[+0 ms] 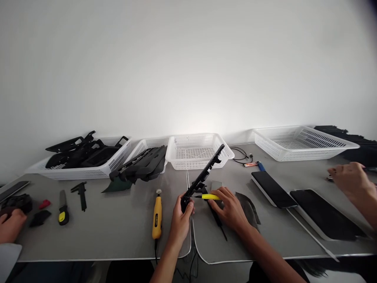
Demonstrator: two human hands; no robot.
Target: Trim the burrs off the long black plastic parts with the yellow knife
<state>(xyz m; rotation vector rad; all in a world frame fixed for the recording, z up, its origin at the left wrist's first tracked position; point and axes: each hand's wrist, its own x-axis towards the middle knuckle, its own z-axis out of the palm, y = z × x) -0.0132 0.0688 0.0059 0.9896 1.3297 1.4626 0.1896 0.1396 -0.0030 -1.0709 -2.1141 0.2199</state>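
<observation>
My left hand [180, 218] is closed around the lower end of a long black plastic part [203, 175], which tilts up to the right with clips along its edge. In my right hand [231, 208] is a small tool with a yellow handle [211, 196], its thin tip pointing left against or close to the part's lower end. Beneath that hand lies a slim black tool [219, 222], partly hidden. A dark grey cloth or sandpaper sheet [249, 208] lies beside my right wrist. A yellow rotary tool [157, 218] rests left of my left forearm.
White baskets stand along the wall: a left one [100, 172] with black parts, a middle one [200, 163], a right one [306, 154]. Black panels [275, 188] lie at right. Co-workers' hands [352, 179] show at both sides. A caliper [81, 194] and a yellow-black knife [63, 208] lie left.
</observation>
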